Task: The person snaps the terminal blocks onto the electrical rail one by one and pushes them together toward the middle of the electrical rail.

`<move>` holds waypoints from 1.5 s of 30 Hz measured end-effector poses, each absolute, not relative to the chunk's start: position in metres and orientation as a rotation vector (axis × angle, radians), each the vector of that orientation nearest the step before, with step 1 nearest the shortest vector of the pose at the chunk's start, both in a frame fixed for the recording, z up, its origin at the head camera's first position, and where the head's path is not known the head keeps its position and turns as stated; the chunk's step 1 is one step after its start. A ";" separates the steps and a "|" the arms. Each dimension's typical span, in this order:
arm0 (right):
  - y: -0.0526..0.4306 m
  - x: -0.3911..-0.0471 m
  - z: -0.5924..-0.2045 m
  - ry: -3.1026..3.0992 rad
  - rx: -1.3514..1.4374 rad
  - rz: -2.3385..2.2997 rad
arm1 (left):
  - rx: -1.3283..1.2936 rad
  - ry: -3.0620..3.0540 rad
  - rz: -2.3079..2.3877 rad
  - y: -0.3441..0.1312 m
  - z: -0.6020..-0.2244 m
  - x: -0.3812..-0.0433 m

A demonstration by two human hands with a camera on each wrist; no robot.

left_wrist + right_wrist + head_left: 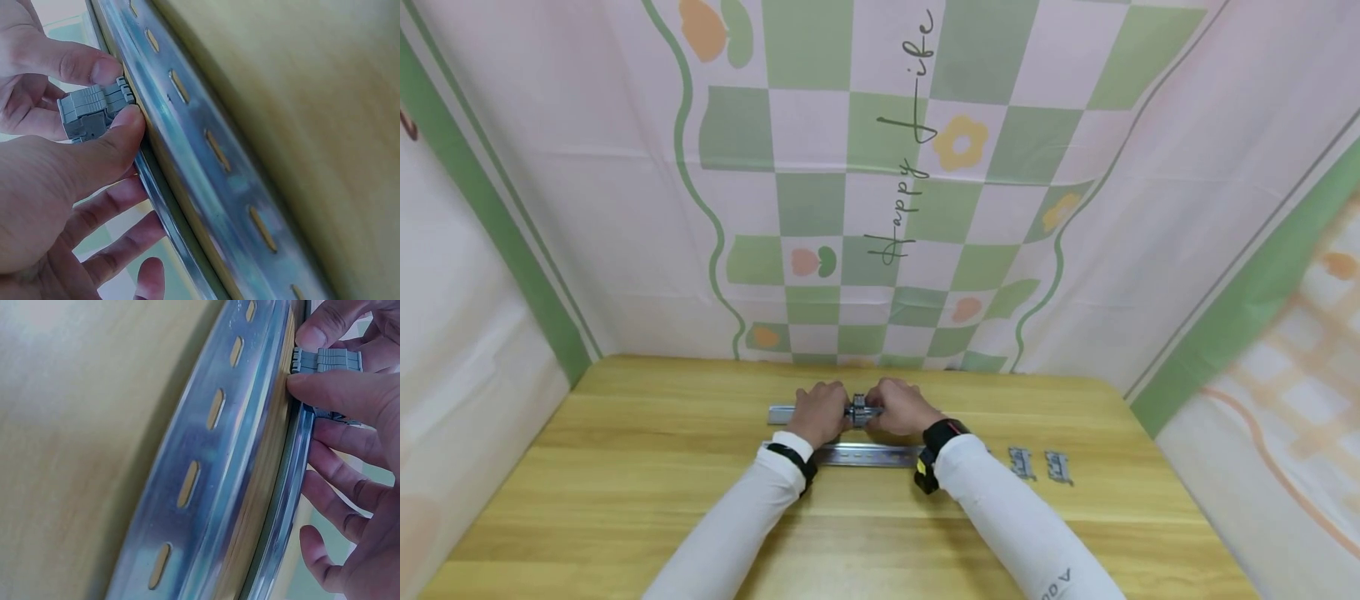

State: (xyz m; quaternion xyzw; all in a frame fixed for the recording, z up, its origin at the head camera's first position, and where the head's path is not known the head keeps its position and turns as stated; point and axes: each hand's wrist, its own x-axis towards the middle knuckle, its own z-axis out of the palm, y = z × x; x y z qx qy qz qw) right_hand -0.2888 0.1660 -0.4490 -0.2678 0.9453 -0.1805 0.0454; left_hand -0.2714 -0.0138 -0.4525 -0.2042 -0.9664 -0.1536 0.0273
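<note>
the grey block (859,410) sits between the two hands, at the far metal rail (780,415); thumbs hide where they meet, so how firmly it is seated cannot be told. the left hand (822,411) pinches the block from its left side, thumb against it, lower fingers loosely spread behind the rail. the right hand (904,406) pinches it from the other side in much the same way. the far rail's bare end pokes out to the left of the left hand.

nearer the body than both hands lies the slotted rail (868,455), a shallow channel parallel to the far one, with table wood showing through its slots. the right wrist's black strap (946,433) and the small black device (927,471) below it block the view of this rail's right end.

to the right of the right hand, two grey clips (1039,465) lie side by side, apart, on the wooden table (625,467). beyond the hands hangs a green-and-white checked cloth (808,204).
</note>
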 end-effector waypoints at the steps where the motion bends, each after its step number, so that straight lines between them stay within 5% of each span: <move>1: 0.166 -0.289 -0.449 2.883 -0.823 -0.552 | -0.630 -2.985 -0.472 -0.013 -0.452 -0.271; 45: 0.165 -0.284 -0.450 2.958 -0.699 -0.483 | -0.673 -3.022 -0.463 -0.015 -0.451 -0.271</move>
